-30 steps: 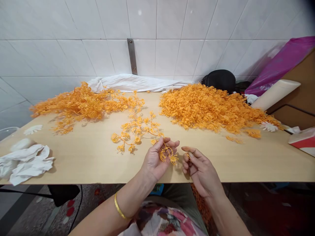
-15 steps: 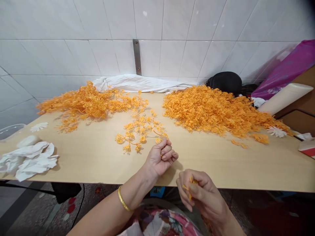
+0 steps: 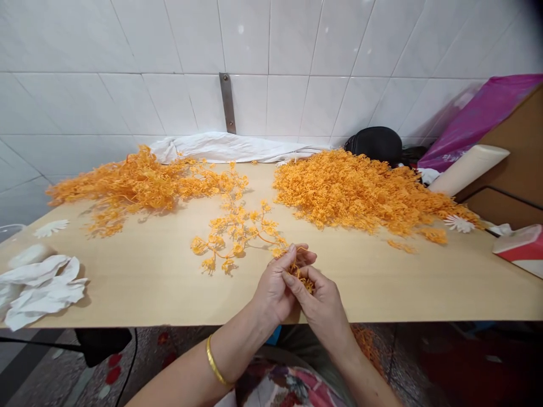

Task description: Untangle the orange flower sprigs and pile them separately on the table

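Near the table's front edge my two hands meet. My left hand (image 3: pixel 278 282) is closed on the end of an orange artificial flower stem (image 3: pixel 265 239), whose branching strand runs back over the table to the left. Thumb and fingers of my right hand (image 3: pixel 318 291) pinch a small orange plastic flower piece (image 3: pixel 306 284) against the strand at my left fingers. Fingers partly hide where the two join. A large heap of loose orange flower pieces (image 3: pixel 352 189) lies at the back right. At the back left is a pile of orange flower strands (image 3: pixel 139 183).
White crumpled cloth (image 3: pixel 46 285) lies at the left front. A white sheet (image 3: pixel 237 148), a black case (image 3: pixel 375 144) and a pale roll (image 3: pixel 469 168) sit along the back. A red and white box (image 3: pixel 520 249) stands at the right edge. White paper-like flowers (image 3: pixel 459 223) lie about.
My right hand has moved up and left to meet my left hand, bringing the flower piece to the strand. The view has shifted slightly to the right.
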A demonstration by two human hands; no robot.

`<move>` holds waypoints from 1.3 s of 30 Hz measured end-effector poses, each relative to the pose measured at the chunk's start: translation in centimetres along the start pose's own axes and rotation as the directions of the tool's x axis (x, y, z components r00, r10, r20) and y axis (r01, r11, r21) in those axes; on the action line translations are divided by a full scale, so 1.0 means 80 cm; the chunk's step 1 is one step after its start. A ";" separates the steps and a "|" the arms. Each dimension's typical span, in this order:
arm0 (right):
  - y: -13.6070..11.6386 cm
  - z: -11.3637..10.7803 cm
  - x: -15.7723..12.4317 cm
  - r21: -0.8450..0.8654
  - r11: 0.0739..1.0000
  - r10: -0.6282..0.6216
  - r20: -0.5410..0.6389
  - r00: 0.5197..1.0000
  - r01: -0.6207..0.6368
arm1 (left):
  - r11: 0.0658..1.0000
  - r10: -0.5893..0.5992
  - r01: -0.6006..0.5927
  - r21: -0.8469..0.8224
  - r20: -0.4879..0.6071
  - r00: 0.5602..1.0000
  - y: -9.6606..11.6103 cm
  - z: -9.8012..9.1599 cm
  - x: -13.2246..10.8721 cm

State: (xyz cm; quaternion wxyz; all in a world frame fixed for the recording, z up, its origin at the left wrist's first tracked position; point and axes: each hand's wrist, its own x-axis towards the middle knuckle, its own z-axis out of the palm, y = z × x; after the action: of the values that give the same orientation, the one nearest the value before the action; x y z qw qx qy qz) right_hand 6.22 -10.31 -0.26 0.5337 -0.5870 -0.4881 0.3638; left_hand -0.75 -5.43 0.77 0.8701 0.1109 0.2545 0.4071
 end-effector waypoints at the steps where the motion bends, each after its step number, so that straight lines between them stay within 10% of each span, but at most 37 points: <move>1: -0.001 0.001 0.002 -0.037 0.999 -0.009 -0.011 1.000 0.008 | 1.000 -0.006 0.006 0.002 0.010 1.000 -0.001 0.000 0.000; 7: 0.005 -0.005 0.002 -0.210 0.972 -0.135 -0.145 0.980 0.103 | 1.000 -0.005 0.007 -0.024 0.042 0.999 0.007 -0.002 -0.001; 13: 0.017 -0.001 -0.010 -0.530 0.708 -0.573 -0.046 0.818 0.466 | 0.999 -0.016 0.015 -0.036 -0.035 0.999 0.010 0.001 0.002; 20: 0.010 0.003 0.002 -0.523 0.819 -0.279 -0.005 0.960 0.236 | 0.997 -0.070 0.069 -0.036 -0.009 0.998 0.001 0.000 0.006; 27: 0.006 -0.002 -0.005 -0.410 0.876 -0.241 0.083 0.967 0.254 | 0.996 -0.083 0.078 -0.045 -0.124 0.989 0.007 0.001 0.013; 32: -0.036 -0.024 -0.021 -0.239 0.943 -0.155 0.300 0.941 0.231 | 0.993 0.121 -0.119 0.029 -0.098 0.988 0.016 0.000 0.021; 36: -0.044 -0.077 0.028 -0.494 0.843 -0.312 -0.121 0.942 0.215 | 0.942 0.174 -0.160 0.294 -0.024 0.984 0.011 -0.003 0.014; 39: -0.034 -0.103 0.078 -0.773 0.595 -0.423 -0.068 0.903 0.221 | 0.835 0.265 -0.234 0.497 0.008 0.964 0.005 -0.006 0.007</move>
State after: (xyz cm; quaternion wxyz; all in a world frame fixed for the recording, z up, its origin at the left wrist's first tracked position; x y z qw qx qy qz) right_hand 15.16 -6.72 4.40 0.3568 -0.6948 -0.6225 -0.0486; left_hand -0.97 -4.77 0.34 0.7439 0.3493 0.3601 0.4416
